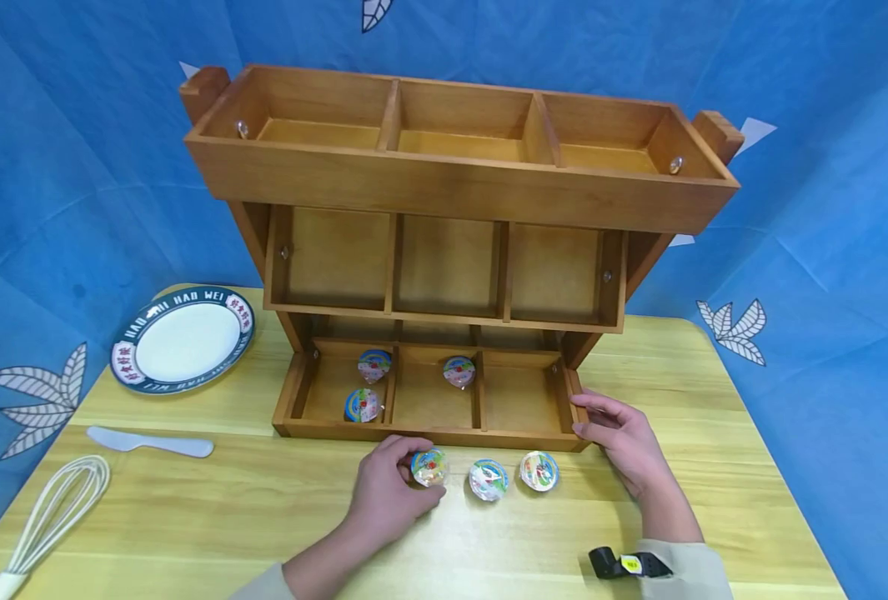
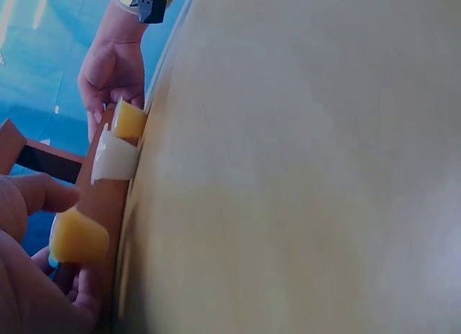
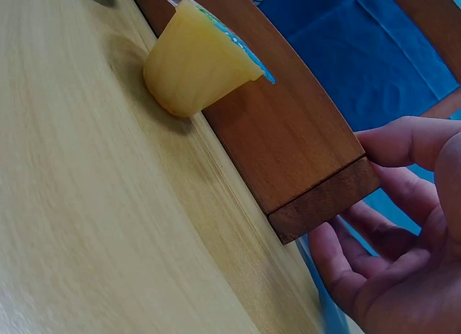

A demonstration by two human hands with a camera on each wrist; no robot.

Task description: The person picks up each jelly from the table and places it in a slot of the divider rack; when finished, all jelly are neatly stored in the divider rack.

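Observation:
My left hand (image 1: 387, 492) curls its thumb and fingers around a jelly cup (image 1: 430, 468) in front of the rack; the left wrist view shows the cup's yellow body (image 2: 79, 237) between them. With my right hand (image 1: 624, 437) I grip the right end of the bottom tray (image 1: 432, 432) of a wooden three-tier rack; the right wrist view shows thumb and fingers about its corner (image 3: 324, 201). To the right of the held cup stand a white jelly cup (image 1: 489, 481) and a yellow one (image 1: 539, 472). Inside the bottom tray, two cups (image 1: 363, 406) lie in the left compartment and one (image 1: 459, 372) in the middle.
The rack's middle tier (image 1: 444, 317) and top tier (image 1: 459, 187), each with three compartments, rise behind the bottom tray. On the table's left are a green-rimmed plate (image 1: 128, 350), a white knife (image 1: 151, 442) and a whisk (image 1: 57, 512). A blue curtain (image 1: 826, 208) hangs around the table.

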